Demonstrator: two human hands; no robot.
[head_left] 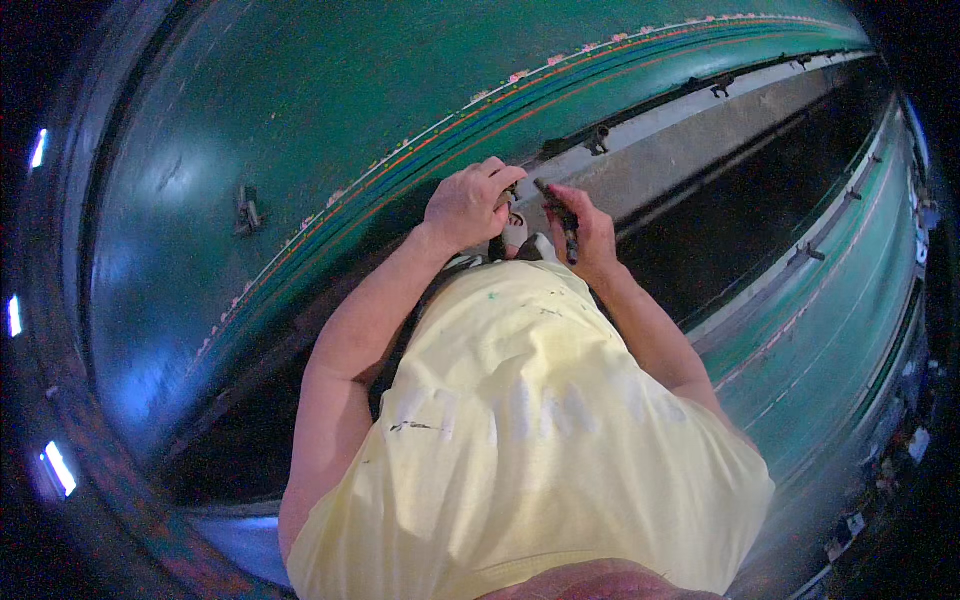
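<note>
The left hand's (465, 207) fingers curl closed, thumb and index pinching a small dark piece (514, 190) whose exact shape is hidden. Just beside it, the right hand (592, 238) grips a dark, rod-like tool (571, 228), fingers wrapped along it, its upper end pointing toward the left fingertips. Both hands are in front of the yellow shirt (560, 400), by the near edge of a long green surface (350, 80). Orange lines (480, 143) follow that edge; a dark metal block (247, 212) lies toward the surface's left end.
</note>
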